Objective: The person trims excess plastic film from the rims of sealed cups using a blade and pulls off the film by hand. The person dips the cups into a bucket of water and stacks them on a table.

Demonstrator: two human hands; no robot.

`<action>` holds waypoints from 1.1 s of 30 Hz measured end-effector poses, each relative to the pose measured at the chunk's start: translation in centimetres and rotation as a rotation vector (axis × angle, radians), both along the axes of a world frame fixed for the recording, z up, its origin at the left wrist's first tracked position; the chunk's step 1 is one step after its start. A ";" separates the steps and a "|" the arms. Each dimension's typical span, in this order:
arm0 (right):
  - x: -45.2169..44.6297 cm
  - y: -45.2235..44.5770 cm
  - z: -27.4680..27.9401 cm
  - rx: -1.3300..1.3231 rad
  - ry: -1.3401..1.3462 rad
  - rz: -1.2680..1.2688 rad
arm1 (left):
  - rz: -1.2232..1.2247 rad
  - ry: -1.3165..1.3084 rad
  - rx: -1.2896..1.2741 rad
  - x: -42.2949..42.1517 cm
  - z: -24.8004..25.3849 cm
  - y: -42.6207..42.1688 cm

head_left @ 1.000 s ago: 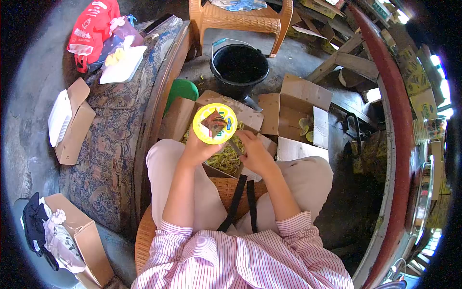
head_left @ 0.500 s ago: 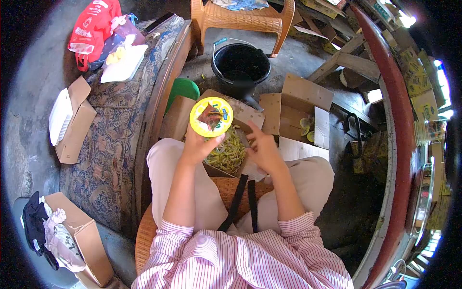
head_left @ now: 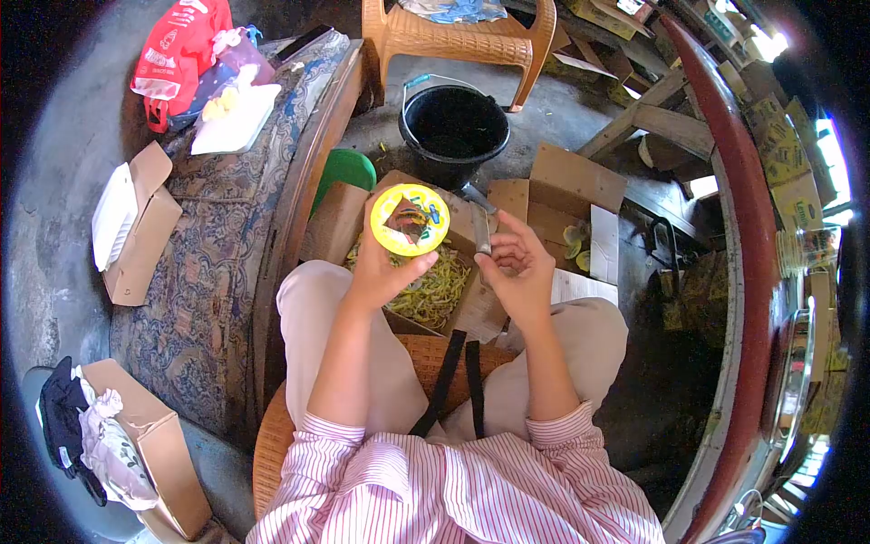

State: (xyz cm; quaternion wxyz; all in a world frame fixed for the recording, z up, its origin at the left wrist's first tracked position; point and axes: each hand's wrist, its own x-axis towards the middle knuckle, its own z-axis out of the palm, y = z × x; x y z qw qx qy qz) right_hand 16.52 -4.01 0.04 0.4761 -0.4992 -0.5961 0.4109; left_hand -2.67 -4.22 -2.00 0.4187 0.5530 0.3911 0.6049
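Raised over the box, my left hand point(head_left: 376, 272) is closed around a round tub with a bright yellow rim point(head_left: 384, 238). Its top has coloured print and a dark diamond-shaped patch, which could be an opening or a label. To its right, my right hand point(head_left: 521, 272) pinches a knife point(head_left: 481, 231) by its pale handle, the grey blade pointing up and away from me. Below both hands, a cardboard box point(head_left: 333, 222) between my legs holds a heap of yellow-green strips point(head_left: 439, 292). The tub and knife are apart.
A black bucket point(head_left: 453, 122) stands beyond the box, with a green plastic piece point(head_left: 344, 177) to its left. Another open carton point(head_left: 575, 172) with some yellow-green pieces is at right. A patterned couch point(head_left: 199, 272) lines the left; a wicker chair point(head_left: 458, 41) is behind.
The tub has shifted slightly right in my left hand. My right hand's fingers, spread before, have drawn in on the knife handle, and the blade, blurred earlier, now shows clearly.
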 end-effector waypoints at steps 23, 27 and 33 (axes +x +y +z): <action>-1.8 -0.7 0.5 0.372 0.050 -0.179 | 0.000 -0.015 0.022 3.7 0.0 -0.8; -1.8 -0.8 0.7 0.446 -0.016 -0.199 | 0.018 -0.033 0.000 3.6 0.0 -0.8; -2.2 -1.2 0.9 0.487 -0.094 -0.205 | 0.042 -0.086 -0.040 3.8 0.6 -0.9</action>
